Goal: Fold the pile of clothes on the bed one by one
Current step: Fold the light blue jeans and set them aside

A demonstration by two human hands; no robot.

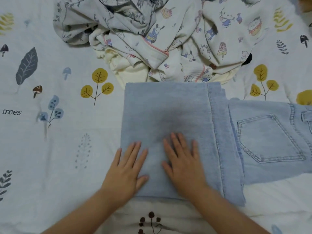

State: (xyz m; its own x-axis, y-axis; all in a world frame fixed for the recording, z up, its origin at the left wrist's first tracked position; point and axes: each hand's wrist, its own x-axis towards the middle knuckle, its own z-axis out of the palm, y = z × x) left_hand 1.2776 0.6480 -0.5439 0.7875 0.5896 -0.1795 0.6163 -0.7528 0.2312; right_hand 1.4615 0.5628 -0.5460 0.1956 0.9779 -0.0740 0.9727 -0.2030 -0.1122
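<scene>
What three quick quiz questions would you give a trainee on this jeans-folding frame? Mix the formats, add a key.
1. True or false: both hands lie flat, fingers straight, on the folded part of the jeans.
2. Multiple choice: the back pocket shows on the part of the jeans that lies A) under the left hand, B) to the right of the right hand, C) inside the unfolded pile.
3. Short answer: what lies just beyond the far edge of the jeans on the bed sheet?

Key: 1 true; 2 B; 3 the unfolded pile of printed clothes.
</scene>
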